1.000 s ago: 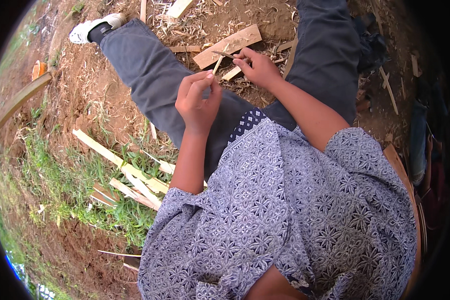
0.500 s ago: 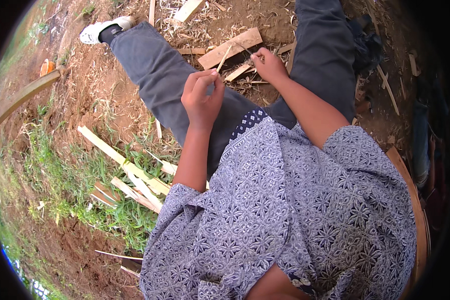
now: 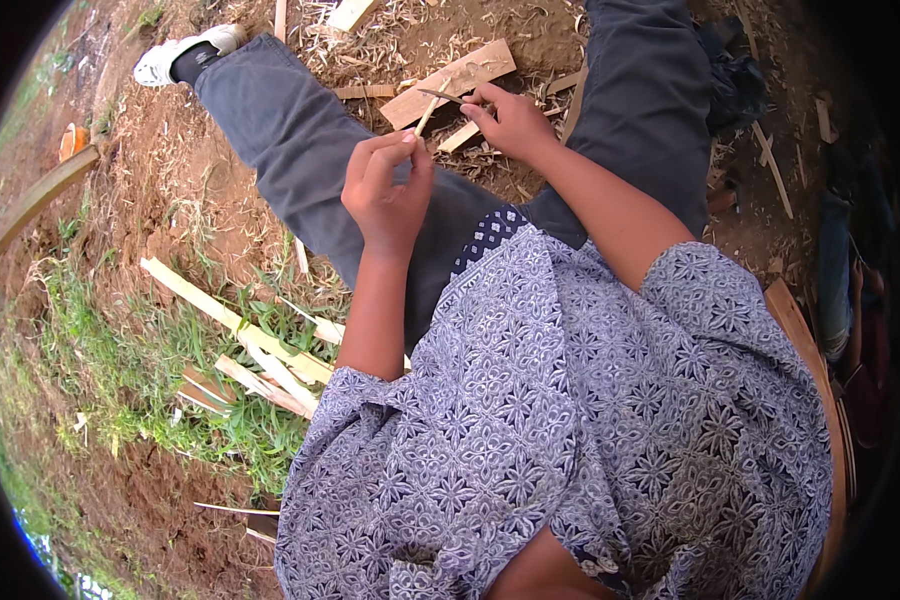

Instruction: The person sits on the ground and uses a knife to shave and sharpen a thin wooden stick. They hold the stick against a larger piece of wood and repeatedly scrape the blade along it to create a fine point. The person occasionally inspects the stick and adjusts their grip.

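Pinched in the fingers of my left hand (image 3: 388,190) is a thin, pale wood strip (image 3: 429,113) that points up and away from me. My right hand (image 3: 512,120) is closed round a small knife (image 3: 444,96), its handle mostly hidden in the fingers. The blade lies across the strip near its far end and seems to touch it. Beneath and beyond them, a flat wooden board (image 3: 486,64) lies slanted on the ground between my legs.
Shavings and wood offcuts (image 3: 460,136) litter the brown soil between my legs. Long split wood pieces (image 3: 232,322) lie on grass at my left. A curved pole (image 3: 32,208) and an orange object (image 3: 72,141) are farther left. Part of another person (image 3: 838,290) shows at the right edge.
My right hand has moved left and a little toward me, bringing the knife blade across the strip. The whole view has shifted slightly. Both hands keep their hold.
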{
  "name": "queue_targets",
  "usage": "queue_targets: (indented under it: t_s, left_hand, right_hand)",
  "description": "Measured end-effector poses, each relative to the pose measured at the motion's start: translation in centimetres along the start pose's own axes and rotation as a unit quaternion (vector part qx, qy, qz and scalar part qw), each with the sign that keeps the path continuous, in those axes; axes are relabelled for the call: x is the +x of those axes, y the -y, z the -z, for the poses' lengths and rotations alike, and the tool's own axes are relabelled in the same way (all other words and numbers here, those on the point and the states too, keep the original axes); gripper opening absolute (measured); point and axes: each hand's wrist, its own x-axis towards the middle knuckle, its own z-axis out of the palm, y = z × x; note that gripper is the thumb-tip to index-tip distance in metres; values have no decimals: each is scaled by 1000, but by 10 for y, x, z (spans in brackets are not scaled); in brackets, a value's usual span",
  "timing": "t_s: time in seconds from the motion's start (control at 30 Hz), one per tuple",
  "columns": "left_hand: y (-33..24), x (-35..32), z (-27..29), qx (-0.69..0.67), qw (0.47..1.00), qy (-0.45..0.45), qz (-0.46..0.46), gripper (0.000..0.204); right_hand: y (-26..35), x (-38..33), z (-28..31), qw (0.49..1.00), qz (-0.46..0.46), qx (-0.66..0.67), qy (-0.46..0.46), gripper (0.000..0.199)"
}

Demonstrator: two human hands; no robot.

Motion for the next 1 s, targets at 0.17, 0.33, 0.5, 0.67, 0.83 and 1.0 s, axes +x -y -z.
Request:
queue_targets:
  t_s: [0.17,0.33,0.5,0.67,0.83,1.0]
  left_hand:
    - [6,-2,-2,-30,999,-12,24,19]
    - [7,-1,-4,-27,999,-22,41,18]
    - [3,-5,-11,-12,1000,-1,10,19]
    - [1,-1,-7,-2,1000,13,-20,23]
    - [-4,-1,-8,-16,999,26,-36,26]
    - [-9,1,-6,-12,999,38,-31,20]
  right_hand:
    - [1,4,-2,999,-22,-31,-11,36]
    - [-45,14,0,995,-95,-36,-14,30]
    - [-19,9,-3,995,-24,76,-57,40]
    - [-2,1,4,993,-15,119,-18,44]
    - [0,6,7,996,1,89,-14,44]
    - [-16,14,6,998,-25,53,6,45]
